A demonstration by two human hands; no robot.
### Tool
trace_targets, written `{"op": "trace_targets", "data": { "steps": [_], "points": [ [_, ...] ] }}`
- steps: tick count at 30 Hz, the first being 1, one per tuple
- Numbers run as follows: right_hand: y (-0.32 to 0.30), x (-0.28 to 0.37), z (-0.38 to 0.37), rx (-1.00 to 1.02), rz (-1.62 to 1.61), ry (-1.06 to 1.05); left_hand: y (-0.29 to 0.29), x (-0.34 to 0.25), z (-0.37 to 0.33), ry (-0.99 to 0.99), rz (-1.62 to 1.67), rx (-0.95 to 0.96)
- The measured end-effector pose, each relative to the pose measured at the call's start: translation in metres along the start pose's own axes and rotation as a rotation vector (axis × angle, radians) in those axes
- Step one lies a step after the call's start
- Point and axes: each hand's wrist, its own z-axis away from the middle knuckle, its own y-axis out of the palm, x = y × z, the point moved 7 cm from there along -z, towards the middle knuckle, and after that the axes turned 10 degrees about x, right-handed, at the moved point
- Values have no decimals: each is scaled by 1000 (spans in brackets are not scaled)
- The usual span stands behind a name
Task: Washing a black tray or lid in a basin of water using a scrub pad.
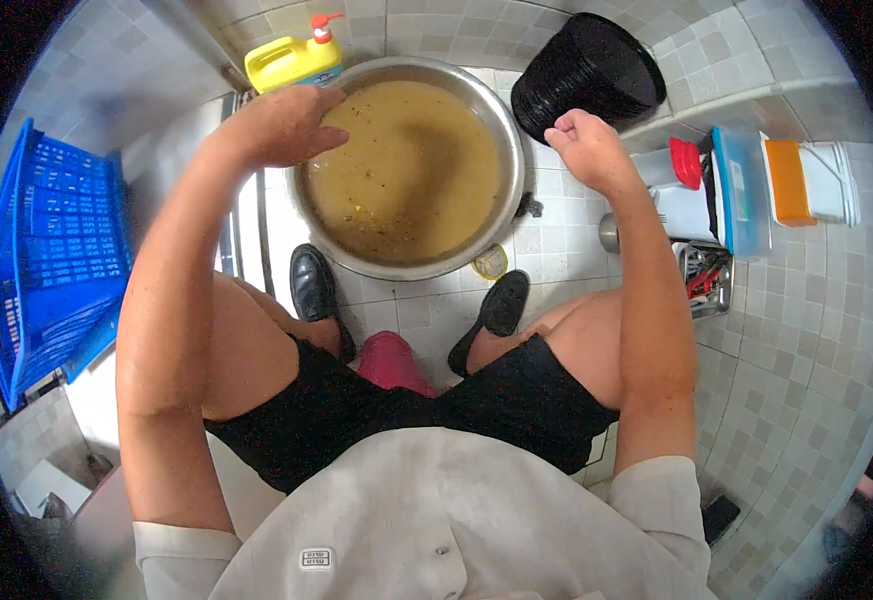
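Note:
A wide steel basin (412, 270) full of cloudy brown water, with dark specks and small yellow bits, rests on the tiled floor before my feet. At its upper left rim is my left hand (302, 125), palm down and thumb apart from the fingers, with nothing visible in it. My right hand (592, 150) is raised to the right of the basin, its fingers curled in; whether they hold anything is hidden. Just beyond that hand, a stack of black round containers (597, 80) lies tilted against the wall. A yellow jug with a red pump (292, 62) stands behind the left hand.
Blue plastic baskets (62, 230) stand at the left. Along the right are a red item (685, 162), a clear blue-edged box (744, 195), an orange-and-white container (789, 182) and a metal tray of utensils (707, 280). A small round yellow-edged item (490, 262) lies near my right shoe.

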Motion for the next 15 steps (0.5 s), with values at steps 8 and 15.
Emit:
{"op": "trace_targets", "data": {
  "steps": [8,15],
  "points": [
    [17,35,-6,76,3,-174,8,3,-2,-27,53,82],
    [37,55,2,266,-6,-191,13,15,-3,-21,63,15]
  ]
}}
